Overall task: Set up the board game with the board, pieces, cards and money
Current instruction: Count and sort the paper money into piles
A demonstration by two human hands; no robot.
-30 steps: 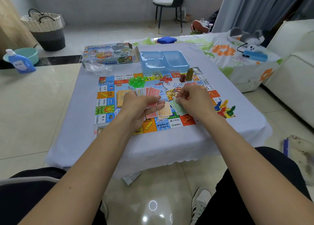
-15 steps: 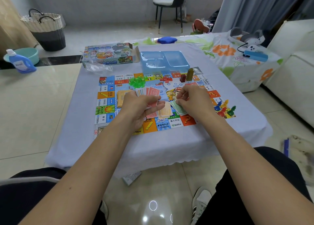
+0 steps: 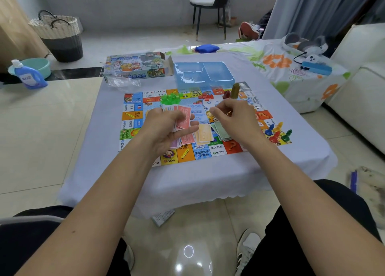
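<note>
The board (image 3: 145,117) lies flat on the cloth-covered table (image 3: 208,177), in front of the seated person. The left hand (image 3: 166,129) holds a fan of red notes (image 3: 183,117) above its middle, thumb over them, fingers curled beneath. The right hand (image 3: 233,119) hangs just beside it, fingertips bunched together; whether they pinch anything I cannot tell. Under the hands lie small stacks of money: pink (image 3: 187,139), orange (image 3: 205,135), green (image 3: 220,131). Pawns (image 3: 278,133) cluster at the board's right edge, green houses (image 3: 169,98) and red ones (image 3: 206,96) along its far side. Beyond sit a blue tray (image 3: 204,73) and the box (image 3: 135,66).
</note>
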